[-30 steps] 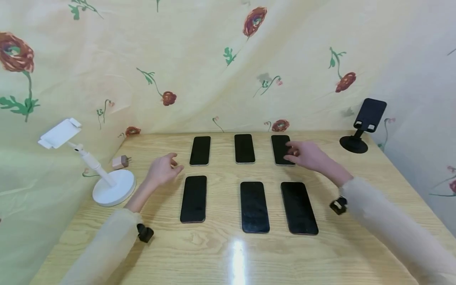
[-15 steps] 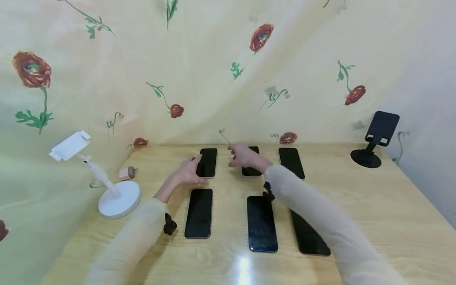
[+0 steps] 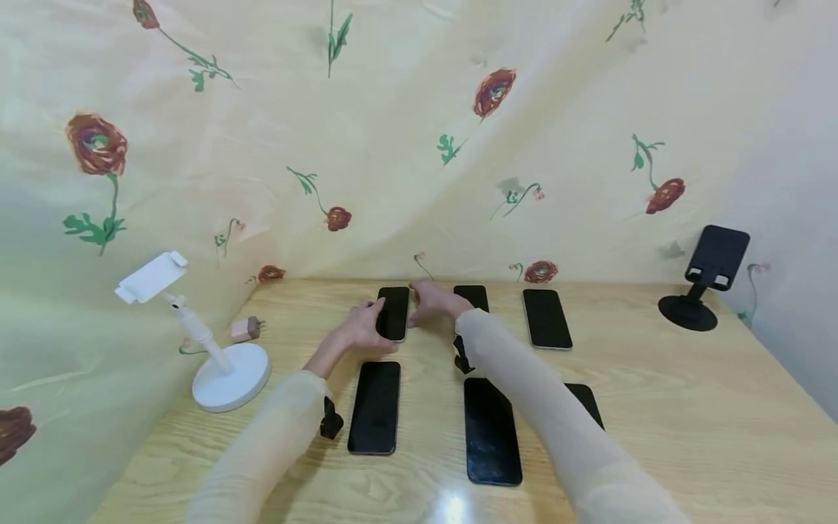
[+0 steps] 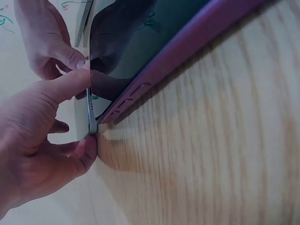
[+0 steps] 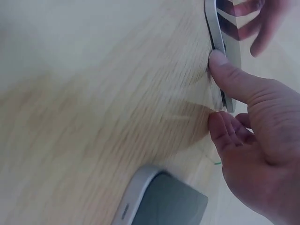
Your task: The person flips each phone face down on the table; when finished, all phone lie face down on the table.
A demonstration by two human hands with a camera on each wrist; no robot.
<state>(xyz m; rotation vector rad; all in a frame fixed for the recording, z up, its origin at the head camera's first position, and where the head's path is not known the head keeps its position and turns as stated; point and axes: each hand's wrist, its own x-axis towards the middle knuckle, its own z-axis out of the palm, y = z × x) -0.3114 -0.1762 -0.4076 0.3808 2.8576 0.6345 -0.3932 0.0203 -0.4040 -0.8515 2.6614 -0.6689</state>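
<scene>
Both hands are at the back-left black-screened phone (image 3: pixel 393 314), which lies on the wooden table. My left hand (image 3: pixel 362 329) holds its left side, the thumb by the near end and a finger higher up the edge. From the other side my right hand (image 3: pixel 432 300) grips it; in the right wrist view the thumb presses its silver edge, with curled fingertips at the corner. Below lies the front-left phone (image 3: pixel 375 407), whose purple edge fills much of the left wrist view. The back-middle phone (image 3: pixel 473 295) is partly hidden by the right arm.
A back-right phone (image 3: pixel 547 319), a front-middle phone (image 3: pixel 487 440) and a front-right phone (image 3: pixel 586 399), half covered by the right sleeve, lie on the table (image 3: pixel 687 407). A white phone stand (image 3: pixel 229 382) and a charger plug (image 3: pixel 245 329) stand left, a black phone stand (image 3: pixel 719 255) right.
My right hand has left the back-right phone and crossed leftward to the back-left one. My left hand has moved right and forward onto that same phone. The head view has shifted too.
</scene>
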